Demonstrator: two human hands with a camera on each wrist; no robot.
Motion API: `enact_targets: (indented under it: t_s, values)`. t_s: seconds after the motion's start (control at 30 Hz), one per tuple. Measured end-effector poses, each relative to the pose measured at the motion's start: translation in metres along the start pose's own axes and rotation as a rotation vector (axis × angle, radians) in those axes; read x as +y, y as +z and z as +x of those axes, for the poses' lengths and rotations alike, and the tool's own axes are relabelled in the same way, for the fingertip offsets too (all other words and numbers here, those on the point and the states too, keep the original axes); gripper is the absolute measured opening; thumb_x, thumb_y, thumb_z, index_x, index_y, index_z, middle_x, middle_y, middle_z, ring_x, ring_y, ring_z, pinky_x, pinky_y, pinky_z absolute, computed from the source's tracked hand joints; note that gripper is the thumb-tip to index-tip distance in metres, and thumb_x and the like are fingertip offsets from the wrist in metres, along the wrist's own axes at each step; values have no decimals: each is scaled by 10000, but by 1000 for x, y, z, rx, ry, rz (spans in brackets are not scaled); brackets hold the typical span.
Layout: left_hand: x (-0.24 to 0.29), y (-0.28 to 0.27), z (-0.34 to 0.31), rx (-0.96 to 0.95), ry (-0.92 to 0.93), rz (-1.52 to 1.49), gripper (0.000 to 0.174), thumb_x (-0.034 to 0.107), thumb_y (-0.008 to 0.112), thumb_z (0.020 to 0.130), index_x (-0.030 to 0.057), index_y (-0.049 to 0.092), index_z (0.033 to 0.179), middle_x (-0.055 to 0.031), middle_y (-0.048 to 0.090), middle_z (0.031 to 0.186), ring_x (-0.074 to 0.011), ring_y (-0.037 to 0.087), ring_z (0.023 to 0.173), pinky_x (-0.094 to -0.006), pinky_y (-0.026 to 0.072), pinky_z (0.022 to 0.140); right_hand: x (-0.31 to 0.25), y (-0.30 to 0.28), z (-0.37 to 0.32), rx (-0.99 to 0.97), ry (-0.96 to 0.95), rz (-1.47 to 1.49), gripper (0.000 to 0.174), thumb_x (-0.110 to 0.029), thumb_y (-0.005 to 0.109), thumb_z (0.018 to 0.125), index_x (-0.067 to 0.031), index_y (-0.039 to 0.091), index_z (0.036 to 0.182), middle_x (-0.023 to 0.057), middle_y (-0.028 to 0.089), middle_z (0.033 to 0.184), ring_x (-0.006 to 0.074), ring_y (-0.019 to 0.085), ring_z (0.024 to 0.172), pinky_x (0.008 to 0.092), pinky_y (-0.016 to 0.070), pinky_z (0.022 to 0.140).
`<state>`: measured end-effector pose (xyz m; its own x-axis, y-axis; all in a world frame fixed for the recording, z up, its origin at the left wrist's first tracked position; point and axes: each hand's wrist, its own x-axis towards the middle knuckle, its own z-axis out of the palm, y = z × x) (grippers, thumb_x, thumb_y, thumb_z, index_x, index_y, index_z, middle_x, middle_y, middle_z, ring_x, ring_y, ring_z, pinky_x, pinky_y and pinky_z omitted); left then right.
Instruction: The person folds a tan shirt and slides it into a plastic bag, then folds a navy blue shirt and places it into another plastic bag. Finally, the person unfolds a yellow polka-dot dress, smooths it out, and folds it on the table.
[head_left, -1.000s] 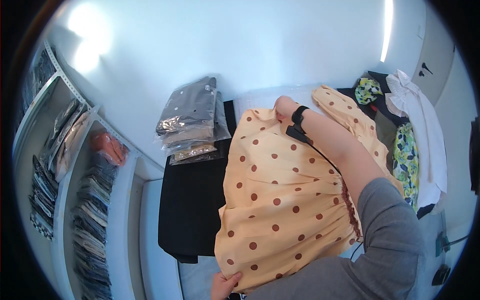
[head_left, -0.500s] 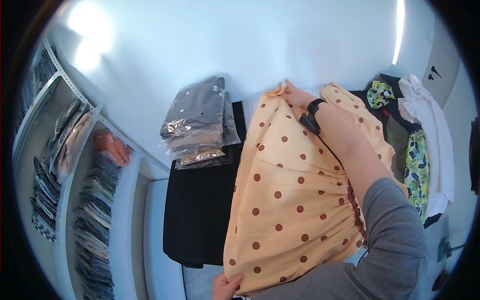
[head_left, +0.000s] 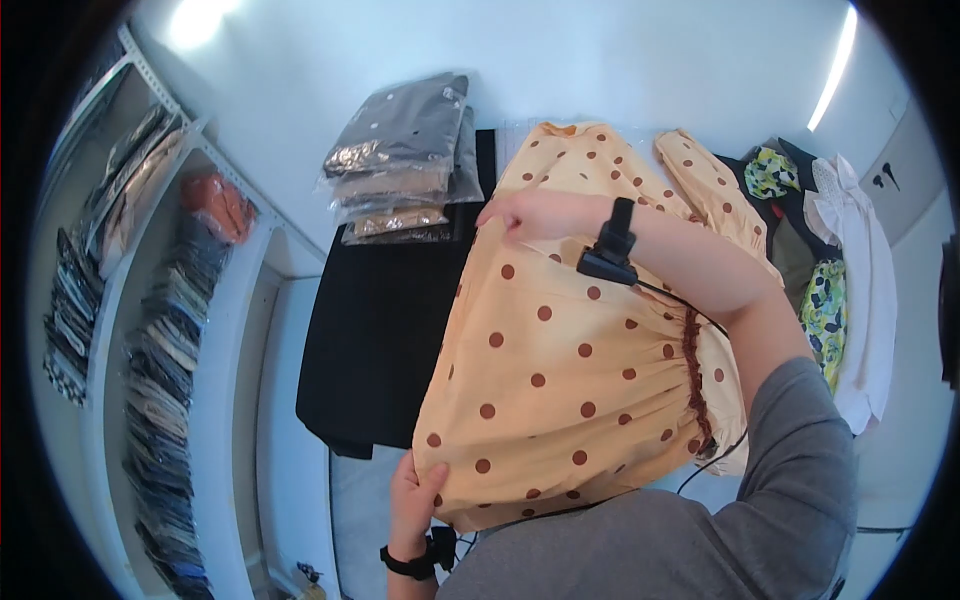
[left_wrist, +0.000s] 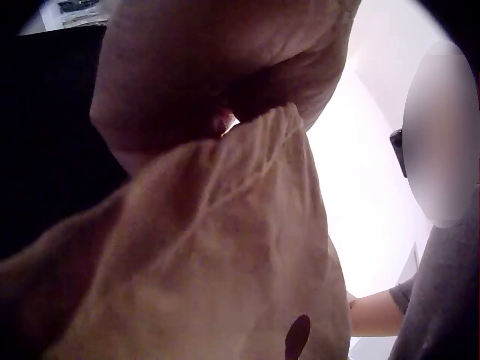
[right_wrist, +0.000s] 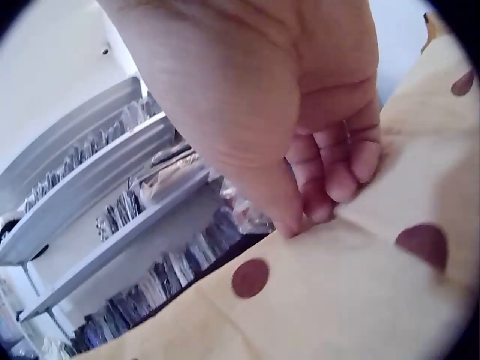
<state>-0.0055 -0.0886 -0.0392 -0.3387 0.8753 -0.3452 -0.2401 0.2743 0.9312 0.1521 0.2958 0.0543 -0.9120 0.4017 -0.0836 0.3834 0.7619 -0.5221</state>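
A cream-yellow dress (head_left: 560,350) with brown polka dots and a gathered brown-trimmed waist is spread over a black-covered table. My left hand (head_left: 412,497) pinches the near corner of its hem, thumb on top. In the left wrist view the cloth (left_wrist: 247,225) hangs from that hand's grasp. Partway along the hem edge is my right hand (head_left: 535,215), its fingers curled. From the right wrist, thumb and fingertips (right_wrist: 341,184) meet at the fabric's edge. One dotted sleeve (head_left: 700,180) lies toward the back right.
Plastic-bagged folded garments (head_left: 400,140) are stacked on the black cloth (head_left: 370,340) at the back left. Shelves (head_left: 215,330) packed with bagged clothes line the left. On the right lie a white garment (head_left: 865,300) and a yellow-green floral one (head_left: 825,310). A cable (head_left: 690,302) runs from the right wrist.
My right hand has left the far hem corner, first lifting and straightening it, and come nearer along the hem edge. The left hand keeps its hold. The head view has shifted.
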Motion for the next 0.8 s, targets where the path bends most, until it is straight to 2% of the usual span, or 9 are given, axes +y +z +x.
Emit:
enact_targets:
  t_s: [0.13, 0.2, 0.3, 0.4, 0.53, 0.6, 0.63, 0.7, 0.8]
  values:
    - [18, 9, -8, 7, 74, -57, 368, 74, 580, 847, -11, 487, 1192, -15, 611, 957, -2, 491, 626, -156, 355, 482, -22, 30, 7, -41, 43, -67, 439, -71, 504, 834, -118, 504, 1270, 110, 621, 867, 208, 579, 769, 331, 458, 695]
    - [19, 7, -11, -15, 96, -63, 381, 59, 573, 843, -14, 482, 1206, -18, 609, 982, 2, 492, 650, -152, 355, 491, -25, 33, 15, -144, 256, -20, 503, -32, 517, 788, -111, 487, 1284, 161, 627, 859, 308, 607, 809, 392, 465, 705]
    - [21, 6, -12, -21, 69, -41, 379, 45, 564, 839, -13, 483, 1205, -10, 611, 963, 4, 486, 638, -152, 353, 490, -1, 48, 33, -29, 105, -167, 464, -8, 498, 776, -93, 514, 1232, 161, 628, 846, 309, 611, 799, 408, 455, 678]
    - [23, 5, -11, -43, 74, -22, 382, 46, 565, 840, -11, 483, 1209, -7, 611, 959, 5, 482, 630, -154, 348, 485, -12, 43, 39, -72, 75, -383, 418, 2, 502, 760, -67, 532, 1170, 163, 627, 843, 308, 612, 793, 392, 461, 681]
    - [23, 1, -9, -28, 59, -6, 367, 43, 567, 839, -10, 483, 1192, 0, 615, 880, 1, 476, 591, -157, 344, 481, -20, 42, 42, 132, 104, -282, 368, -9, 521, 766, -45, 530, 1132, 153, 630, 834, 298, 618, 803, 401, 464, 696]
    - [10, -1, -3, -1, 80, -83, 344, 55, 574, 843, -9, 482, 1168, 4, 613, 798, -11, 470, 548, -157, 349, 481, -21, 45, 42, 183, 56, 177, 374, -44, 521, 824, -57, 505, 1197, 179, 633, 977, 305, 613, 937, 410, 465, 780]
    - [9, -4, -4, -3, 77, -79, 344, 55, 574, 843, -9, 482, 1168, 4, 613, 798, -11, 470, 548, -157, 349, 481, -23, 55, 36, 201, -135, 166, 382, -88, 482, 890, -85, 467, 1272, 204, 587, 1134, 311, 579, 1040, 401, 449, 864]
    - [10, -11, -4, 12, -15, 28, 385, 83, 596, 838, -8, 459, 1187, -49, 642, 916, -62, 558, 659, -185, 412, 535, -21, 61, 24, 141, -194, 145, 391, -95, 463, 906, -90, 448, 1296, 203, 559, 1186, 315, 564, 1067, 389, 437, 895]
    - [-1, -20, -5, 97, -18, 54, 345, 126, 618, 844, -9, 500, 1138, -60, 641, 890, -85, 567, 716, -202, 431, 616, -49, 45, -21, 60, -235, -35, 402, -107, 467, 912, -73, 443, 1312, 167, 559, 1219, 319, 550, 1086, 375, 424, 937]
